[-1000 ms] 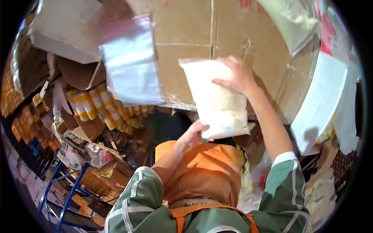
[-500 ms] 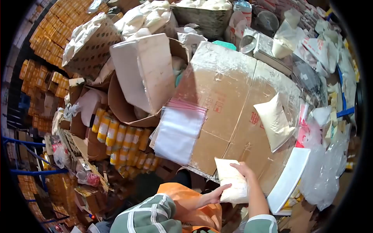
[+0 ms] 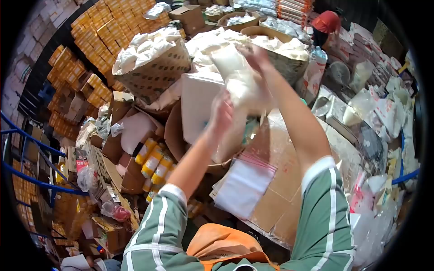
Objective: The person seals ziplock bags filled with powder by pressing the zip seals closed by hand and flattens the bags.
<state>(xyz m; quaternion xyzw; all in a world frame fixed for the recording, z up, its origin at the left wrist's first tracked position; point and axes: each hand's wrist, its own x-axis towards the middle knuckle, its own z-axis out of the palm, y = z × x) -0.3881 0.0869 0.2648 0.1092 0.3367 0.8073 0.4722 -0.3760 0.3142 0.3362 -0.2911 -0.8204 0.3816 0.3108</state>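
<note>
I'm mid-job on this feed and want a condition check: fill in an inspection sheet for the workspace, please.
Surface: cardboard sheet, with whitish marks towards its far right.
Job's things: filled pale bag raised between the hands, blurred; flat bags with pink edges piled on the cardboard.
Clutter: yellow-wrapped packs left of the surface; loose clear plastic at right.
Grippers: left hand and right hand at the bag; blur hides their exact grip.
Cables: nothing seen.
Surroundings: stacked orange boxes, blue metal bar, another person far right.
</note>
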